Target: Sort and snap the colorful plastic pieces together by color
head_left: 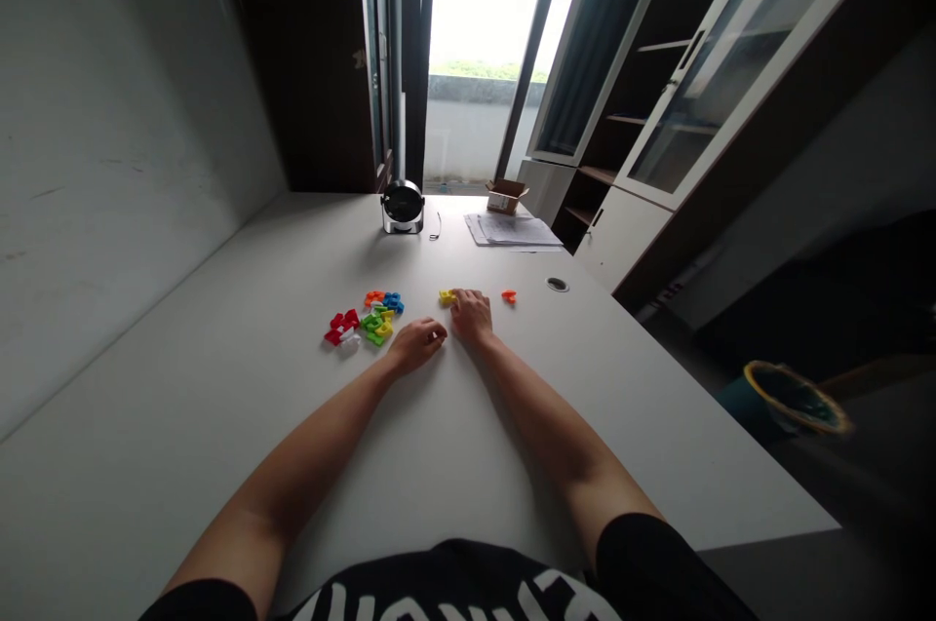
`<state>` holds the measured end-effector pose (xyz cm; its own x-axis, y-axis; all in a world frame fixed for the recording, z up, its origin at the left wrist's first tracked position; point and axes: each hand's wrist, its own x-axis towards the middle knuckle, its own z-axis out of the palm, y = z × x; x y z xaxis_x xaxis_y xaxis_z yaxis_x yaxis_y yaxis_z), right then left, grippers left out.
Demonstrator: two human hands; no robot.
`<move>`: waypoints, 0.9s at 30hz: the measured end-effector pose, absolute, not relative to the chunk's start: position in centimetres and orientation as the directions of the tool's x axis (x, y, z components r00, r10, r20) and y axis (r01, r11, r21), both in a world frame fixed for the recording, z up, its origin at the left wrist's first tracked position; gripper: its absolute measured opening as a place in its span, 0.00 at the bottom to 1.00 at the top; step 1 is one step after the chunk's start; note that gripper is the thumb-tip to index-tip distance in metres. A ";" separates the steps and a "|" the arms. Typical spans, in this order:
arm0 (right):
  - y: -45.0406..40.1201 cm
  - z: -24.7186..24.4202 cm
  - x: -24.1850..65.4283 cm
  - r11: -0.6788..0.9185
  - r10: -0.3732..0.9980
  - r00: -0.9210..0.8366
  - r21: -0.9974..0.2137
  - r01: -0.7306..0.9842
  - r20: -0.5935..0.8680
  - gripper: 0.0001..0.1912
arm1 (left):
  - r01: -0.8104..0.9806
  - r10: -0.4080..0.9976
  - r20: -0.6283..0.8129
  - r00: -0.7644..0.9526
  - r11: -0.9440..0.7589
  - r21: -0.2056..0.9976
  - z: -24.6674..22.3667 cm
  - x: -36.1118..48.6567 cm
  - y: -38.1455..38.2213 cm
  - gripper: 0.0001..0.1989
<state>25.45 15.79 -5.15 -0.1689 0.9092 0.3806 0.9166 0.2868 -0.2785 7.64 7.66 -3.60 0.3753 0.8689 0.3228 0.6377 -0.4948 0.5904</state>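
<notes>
My right hand [472,314] rests on the table with its fingers bent down over a small yellow plastic piece [446,296], part of which shows at the fingertips. Just left of it and closer to me, my left hand [418,345] is curled, thumb and fingertips drawn together. Whatever it may hold is hidden. Left of this hand lies a loose group of small plastic pieces: red [342,326], white [350,340], green [372,324], blue [393,301] and orange [374,296], with some yellow ones. One orange piece [509,295] lies apart, right of my right hand.
On the white table [292,260], a round black device on a stand [402,207] stands at the back. Papers [516,231] and an open cardboard box [506,196] are at the back right. Nearer is a cable hole [557,285]. A bin [794,397] stands off the right edge.
</notes>
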 end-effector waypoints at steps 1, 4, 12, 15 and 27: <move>15.9 -5.2 25.5 0.293 0.908 -0.177 -0.272 0.916 0.381 0.17 | 0.640 0.868 0.325 0.375 -0.496 0.587 -3.6 7.6 7.6 0.07; 16.2 -5.3 25.5 0.305 0.907 -0.195 -0.263 0.915 0.373 0.18 | 0.639 0.863 0.332 0.380 -0.505 0.581 -3.5 7.6 7.5 0.07; 16.3 -5.5 25.6 0.380 0.884 -0.275 -0.240 0.893 0.378 0.22 | 0.627 0.858 0.338 0.388 -0.514 0.586 -3.6 7.7 7.6 0.07; 16.1 -5.4 25.5 0.406 0.865 -0.287 -0.237 0.882 0.412 0.21 | 0.627 0.858 0.337 0.387 -0.513 0.586 -3.7 7.7 7.6 0.07; 15.5 -5.1 25.6 0.492 0.815 -0.368 -0.201 0.847 0.447 0.17 | 0.634 0.859 0.331 0.391 -0.512 0.580 -3.8 7.6 7.8 0.07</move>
